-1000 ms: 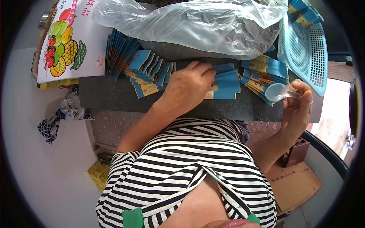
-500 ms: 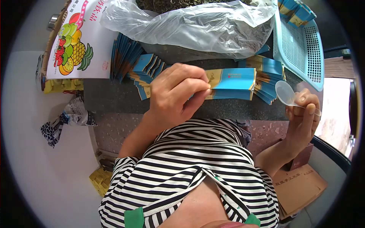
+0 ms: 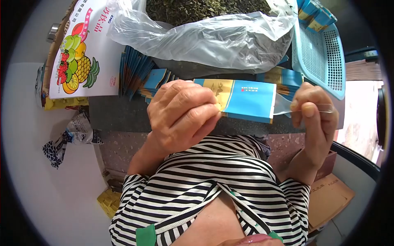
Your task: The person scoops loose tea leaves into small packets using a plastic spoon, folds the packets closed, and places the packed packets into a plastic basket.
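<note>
My left hand (image 3: 182,110) is closed on the gold end of a small blue-and-gold packet (image 3: 250,98), held level above the table's near edge. My right hand (image 3: 314,115) pinches the handle of a clear plastic spoon (image 3: 282,105). The spoon's bowl is partly hidden at the packet's right end, apparently inside its mouth. Behind the hands lie more blue-and-gold packets (image 3: 156,80) on the left and another stack of packets (image 3: 283,76) on the right. Beyond them, a clear plastic bag (image 3: 221,39) holds dark dried leaves (image 3: 205,10).
A light-blue plastic basket (image 3: 340,61) stands at the right, with packets (image 3: 318,18) at its far end. At the left is a white box panel printed with fruit (image 3: 78,61). A crumpled wrapper (image 3: 78,129) hangs below it. Brown cardboard (image 3: 330,201) lies low on the right.
My right hand has moved left, bringing the spoon from beside the packet to its right end. The packet is tilted differently and its end now meets the spoon.
</note>
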Motion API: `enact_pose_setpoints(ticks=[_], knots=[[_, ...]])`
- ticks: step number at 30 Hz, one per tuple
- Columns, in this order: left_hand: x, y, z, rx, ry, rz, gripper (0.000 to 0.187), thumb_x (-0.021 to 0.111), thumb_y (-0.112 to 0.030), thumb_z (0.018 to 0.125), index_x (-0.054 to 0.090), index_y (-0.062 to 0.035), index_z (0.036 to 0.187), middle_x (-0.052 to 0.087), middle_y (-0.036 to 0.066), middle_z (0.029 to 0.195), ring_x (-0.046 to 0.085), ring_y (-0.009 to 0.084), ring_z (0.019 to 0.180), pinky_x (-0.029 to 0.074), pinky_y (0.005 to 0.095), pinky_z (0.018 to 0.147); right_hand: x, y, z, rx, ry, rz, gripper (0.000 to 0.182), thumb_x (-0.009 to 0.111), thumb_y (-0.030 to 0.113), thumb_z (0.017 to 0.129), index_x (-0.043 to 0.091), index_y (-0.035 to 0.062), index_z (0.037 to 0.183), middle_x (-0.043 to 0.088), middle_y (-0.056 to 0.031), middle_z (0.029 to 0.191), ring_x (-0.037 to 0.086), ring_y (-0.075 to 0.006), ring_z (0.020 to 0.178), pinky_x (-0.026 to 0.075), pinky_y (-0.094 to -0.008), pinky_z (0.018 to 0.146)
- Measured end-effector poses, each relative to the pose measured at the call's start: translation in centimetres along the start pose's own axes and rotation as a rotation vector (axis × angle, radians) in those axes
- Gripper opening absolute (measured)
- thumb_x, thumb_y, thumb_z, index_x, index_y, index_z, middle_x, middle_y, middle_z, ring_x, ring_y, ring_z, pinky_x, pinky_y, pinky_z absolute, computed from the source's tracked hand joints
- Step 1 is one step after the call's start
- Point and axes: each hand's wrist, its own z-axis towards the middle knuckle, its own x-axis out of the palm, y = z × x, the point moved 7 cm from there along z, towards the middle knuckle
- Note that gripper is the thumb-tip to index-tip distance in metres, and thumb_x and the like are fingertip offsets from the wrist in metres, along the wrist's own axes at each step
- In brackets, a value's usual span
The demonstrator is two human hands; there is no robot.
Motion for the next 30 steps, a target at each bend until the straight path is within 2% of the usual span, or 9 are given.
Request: enact_pose_setpoints(ticks=[6,9,12,13,16,24,26,28,30], knots=[[-0.8,1.5,2.5,0.072,-0.011,-0.127,0.017,0.077,-0.009,0.078,0.064,-0.0061,0.088,0.069,0.016,0.103,0.069,0.0315,0.092,0.058,0.0450,0.084,2.7,-0.6,3.1,-0.013,0.114,0.173,0.027,0.057,0.023,0.103,0.064,-0.0005,0.092,0.056,-0.0035,0.082,0.048,-0.0073,0.067,0.038,-0.0206,0.060],[-1.2,3.6,4.3,-0.021,0.072,-0.243,0.031,0.076,-0.015,0.079,0.063,-0.0047,0.105,0.064,0.020,0.121,0.067,0.0317,0.103,0.056,0.0411,0.086,3.0,0.4,5.0,-0.103,0.161,0.219,0.028,0.053,0.026,0.105,0.062,-0.0001,0.097,0.059,-0.0041,0.086,0.052,-0.0077,0.068,0.042,-0.0212,0.061],[-1.3,5.8,6.3,-0.020,0.032,-0.255,0.055,0.079,-0.012,0.077,0.058,-0.0050,0.128,0.061,0.015,0.124,0.065,0.0192,0.094,0.053,0.0286,0.076,3.4,1.7,7.3,-0.157,0.079,0.188,0.028,0.052,0.025,0.106,0.062,-0.0002,0.097,0.059,-0.0041,0.087,0.053,-0.0080,0.068,0.043,-0.0218,0.061],[-1.2,6.5,7.0,-0.122,0.100,-0.241,0.058,0.079,-0.011,0.076,0.058,-0.0055,0.130,0.061,0.011,0.118,0.062,0.0149,0.088,0.050,0.0259,0.071,3.3,1.9,8.3,-0.131,0.057,0.174,0.028,0.052,0.024,0.106,0.062,-0.0002,0.098,0.060,-0.0045,0.087,0.054,-0.0085,0.069,0.043,-0.0222,0.061],[-0.5,8.6,8.1,-0.131,0.082,-0.226,0.062,0.081,-0.010,0.074,0.059,-0.0068,0.132,0.059,0.003,0.106,0.053,0.0073,0.075,0.044,0.0221,0.060,3.1,1.9,11.4,-0.073,0.016,0.191,0.027,0.053,0.023,0.106,0.062,-0.0002,0.098,0.060,-0.0049,0.086,0.054,-0.0096,0.068,0.043,-0.0223,0.061],[0.6,12.6,8.9,-0.209,-0.101,-0.437,0.055,0.078,-0.005,0.079,0.056,-0.0041,0.129,0.059,0.003,0.109,0.057,0.0083,0.090,0.047,0.0239,0.075,4.3,0.0,16.7,0.104,0.208,0.464,0.030,0.048,0.024,0.107,0.062,-0.0012,0.098,0.054,-0.0036,0.073,0.052,-0.0115,0.064,0.042,-0.0239,0.060],[0.7,13.1,8.9,-0.231,-0.104,-0.448,0.054,0.078,-0.004,0.079,0.055,-0.0045,0.128,0.059,0.003,0.109,0.057,0.0086,0.092,0.047,0.0240,0.077,4.3,-0.2,17.1,0.115,0.188,0.415,0.030,0.051,0.025,0.106,0.063,-0.0001,0.097,0.055,-0.0025,0.074,0.051,-0.0100,0.064,0.042,-0.0234,0.060],[1.1,13.5,9.0,-0.242,-0.069,-0.437,0.051,0.078,-0.003,0.079,0.055,-0.0049,0.125,0.059,0.004,0.108,0.057,0.0084,0.092,0.047,0.0235,0.077,3.6,0.9,17.2,-0.070,0.085,-0.065,0.027,0.054,0.024,0.105,0.065,0.0010,0.095,0.057,-0.0011,0.075,0.052,-0.0080,0.066,0.042,-0.0225,0.061],[1.9,14.0,8.9,-0.302,-0.044,-0.444,0.050,0.078,-0.003,0.079,0.054,-0.0054,0.123,0.059,0.003,0.106,0.057,0.0076,0.090,0.047,0.0231,0.075,3.8,1.4,17.3,-0.123,0.099,-0.092,0.026,0.057,0.022,0.104,0.065,0.0007,0.093,0.059,0.0001,0.076,0.052,-0.0065,0.068,0.042,-0.0219,0.062]])
